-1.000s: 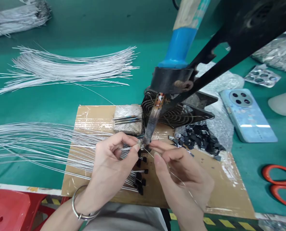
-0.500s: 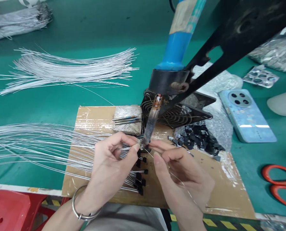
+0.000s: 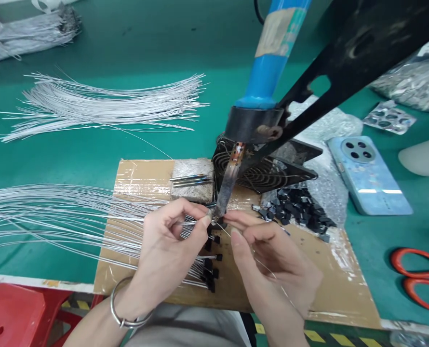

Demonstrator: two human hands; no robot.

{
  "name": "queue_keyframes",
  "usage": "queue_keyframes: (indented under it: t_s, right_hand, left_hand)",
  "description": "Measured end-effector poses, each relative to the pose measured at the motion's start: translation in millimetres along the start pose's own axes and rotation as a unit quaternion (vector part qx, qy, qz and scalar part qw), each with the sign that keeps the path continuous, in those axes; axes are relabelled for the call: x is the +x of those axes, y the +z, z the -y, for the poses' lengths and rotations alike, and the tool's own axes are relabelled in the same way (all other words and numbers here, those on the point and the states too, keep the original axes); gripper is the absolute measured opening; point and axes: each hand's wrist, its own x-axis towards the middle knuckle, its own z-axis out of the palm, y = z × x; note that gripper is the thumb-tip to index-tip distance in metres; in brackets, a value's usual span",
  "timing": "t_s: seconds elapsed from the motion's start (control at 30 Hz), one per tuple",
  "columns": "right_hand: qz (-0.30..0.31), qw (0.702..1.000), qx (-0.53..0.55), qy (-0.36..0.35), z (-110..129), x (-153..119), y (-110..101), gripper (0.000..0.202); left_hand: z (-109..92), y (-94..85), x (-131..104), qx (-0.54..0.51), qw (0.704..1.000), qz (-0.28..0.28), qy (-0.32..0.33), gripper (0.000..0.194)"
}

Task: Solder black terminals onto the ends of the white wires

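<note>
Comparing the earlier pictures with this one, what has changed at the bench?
Nothing visibly moved, and nothing was taken hold of or let go; only the camera view shifted slightly. The left hand still pinches white wire beside the soldering iron, the right hand still holds the thin wire, and the phone and scissors stayed put.

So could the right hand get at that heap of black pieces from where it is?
Probably yes: the black pieces lie just beyond the right hand, with nothing visible blocking the way. It is pinching a thin wire, though, so might need to let go first.
</note>
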Motion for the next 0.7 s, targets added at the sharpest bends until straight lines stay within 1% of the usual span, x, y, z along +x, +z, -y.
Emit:
queue_keyframes:
  t_s: [0.13, 0.27, 0.7]
  right_hand:
    - [-0.002, 1.0, 0.002, -0.021, -1.1, 0.2, 0.4, 0.02]
    - [-0.002, 1.0, -0.004, -0.006, 0.2, -0.8, 0.6, 0.018]
    - [-0.001, 1.0, -0.019, -0.01, 0.0, -1.3, 0.4, 0.018]
  left_hand:
    - [1.6, -0.5, -1.3, -0.001, 1.0, 0.001, 0.001, 0.009]
    - [2.1, -0.4, -1.9, -0.016, 1.0, -0.002, 0.004, 0.009]
    - [2.6, 1.7, -1.5, -0.006, 1.0, -0.004, -0.006, 0.009]
